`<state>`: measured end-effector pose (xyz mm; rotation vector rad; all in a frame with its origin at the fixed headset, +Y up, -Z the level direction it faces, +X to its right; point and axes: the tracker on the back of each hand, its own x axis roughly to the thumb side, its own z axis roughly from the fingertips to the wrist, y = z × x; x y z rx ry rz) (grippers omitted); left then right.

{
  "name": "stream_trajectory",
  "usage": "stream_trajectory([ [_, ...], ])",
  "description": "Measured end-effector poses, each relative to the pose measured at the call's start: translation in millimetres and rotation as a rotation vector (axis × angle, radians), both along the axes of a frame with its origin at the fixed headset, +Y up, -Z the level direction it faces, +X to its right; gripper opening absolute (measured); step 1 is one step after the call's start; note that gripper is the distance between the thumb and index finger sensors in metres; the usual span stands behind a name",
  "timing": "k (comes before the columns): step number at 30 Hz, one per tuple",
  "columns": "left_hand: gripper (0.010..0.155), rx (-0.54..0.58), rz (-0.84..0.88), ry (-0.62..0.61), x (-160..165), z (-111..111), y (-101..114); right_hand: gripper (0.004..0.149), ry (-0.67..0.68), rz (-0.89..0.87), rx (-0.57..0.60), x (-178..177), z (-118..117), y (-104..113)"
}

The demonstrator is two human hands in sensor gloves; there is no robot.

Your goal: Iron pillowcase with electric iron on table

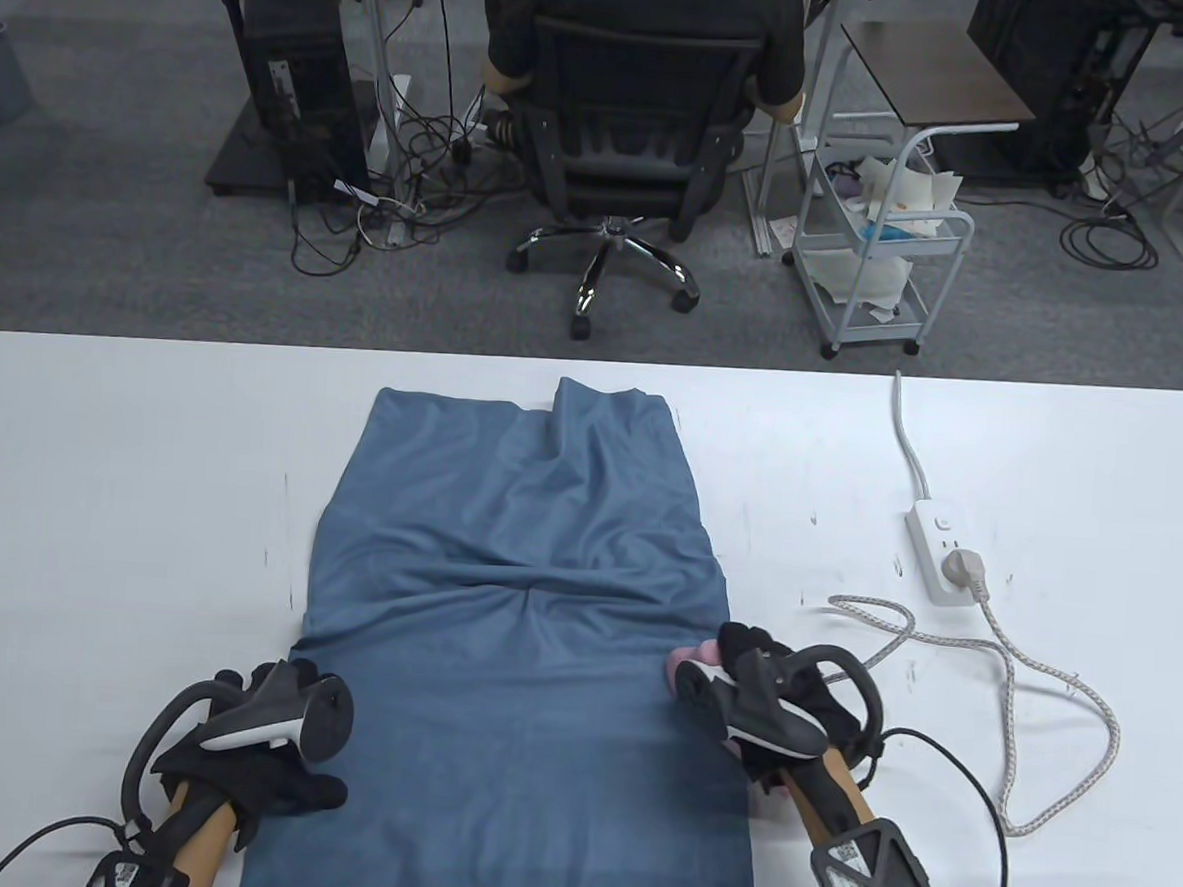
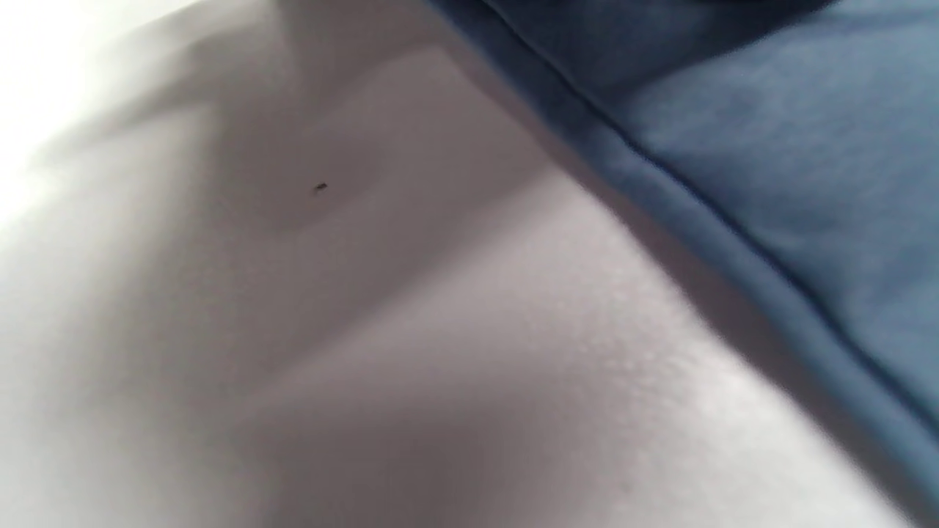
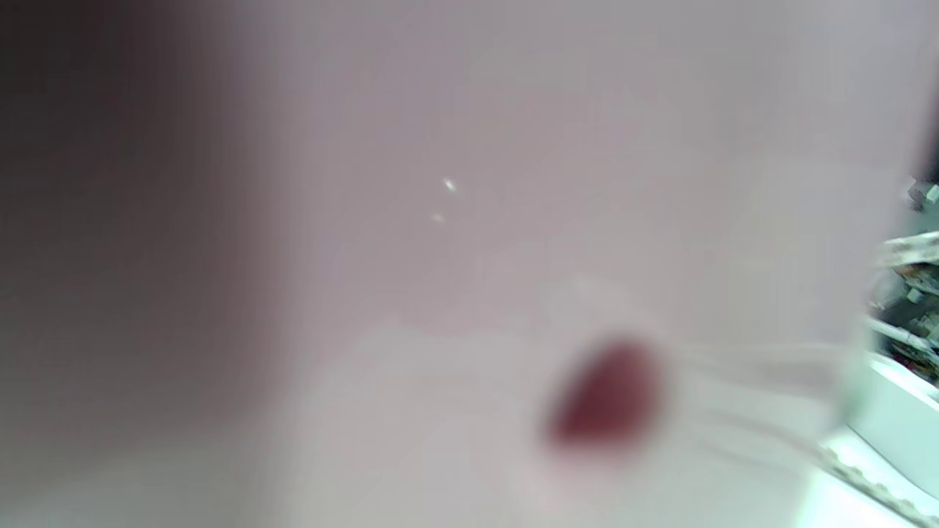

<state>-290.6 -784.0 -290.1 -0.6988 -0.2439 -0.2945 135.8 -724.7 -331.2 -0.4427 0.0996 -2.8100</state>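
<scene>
White table (image 1: 127, 495) carries a blue pillowcase (image 1: 522, 600) lying lengthwise, creased across its middle and far end. At its near right edge the right hand (image 1: 786, 711) curls around a pink electric iron (image 1: 690, 665), the iron just beyond the fingers. The left hand (image 1: 263, 744) rests at the near left edge; whether its fingers pinch the cloth I cannot tell. Ironing looks barely begun; next, likely slide the iron onto the creases while the left hand holds the fabric taut.
</scene>
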Motion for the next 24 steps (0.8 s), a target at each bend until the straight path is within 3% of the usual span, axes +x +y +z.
stream_trajectory([
  [4, 0.107, 0.001, -0.018, -0.016, 0.7, -1.1, 0.5, 0.068, 0.080, 0.090, 0.104, -5.9, 11.7, 19.1],
  [6, 0.107, 0.003, -0.018, -0.019, 0.8, -1.3, 0.7, 0.068, 0.224, 0.057, 0.164, -36.9, 28.9, 31.8],
  [11, 0.107, 0.007, -0.007, -0.003, -0.2, 0.0, -0.5, 0.067, 0.599, -0.009, 0.105, -121.9, 77.2, 34.8],
  [15, 0.107, 0.009, 0.007, 0.004, -1.2, 0.5, -1.1, 0.067, 0.799, -0.004, 0.057, -164.3, 106.3, 23.3],
  [19, 0.107, 0.009, 0.004, 0.006, -1.2, 0.5, -1.2, 0.067, 0.867, -0.021, -0.034, -182.4, 108.1, 8.5],
  [22, 0.106, 0.008, 0.006, 0.009, -1.5, 0.5, -1.2, 0.067, 0.839, -0.014, -0.058, -185.1, 94.4, -4.1],
  [24, 0.106, 0.008, 0.001, 0.008, -1.3, 0.7, -1.0, 0.067, 0.794, -0.098, -0.055, -181.3, 77.9, -5.5],
])
